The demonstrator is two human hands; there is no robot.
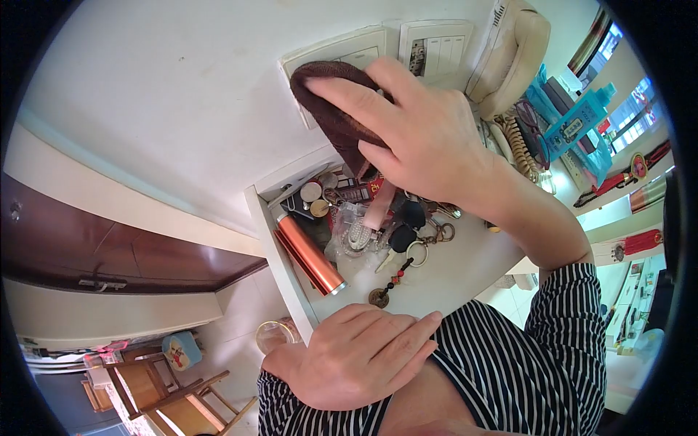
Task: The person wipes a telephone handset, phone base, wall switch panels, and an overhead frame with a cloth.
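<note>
My right hand (429, 138) presses a folded dark brown cloth (338, 109) against the left white wall switch panel (327, 54), fingers closed on the cloth, which hides part of the panel. Below hangs the open white drawer (465, 254). Inside lie an orange metallic cylinder (309, 254), keys on rings (418, 253), a beaded cord with a coin (379, 296), a clear plastic bag (352, 232) and several small round items. My left hand (356, 356) is at the drawer's near edge, back upward, holding nothing visible, its fingers stretched to the right.
A second switch panel (436, 51) and a cream telephone (509, 54) are on the right. Beyond the phone stands a blue bottle (582, 120). Wooden chairs (156, 392), a light blue bin (182, 350) and a dark brown door panel (123, 243) are at left.
</note>
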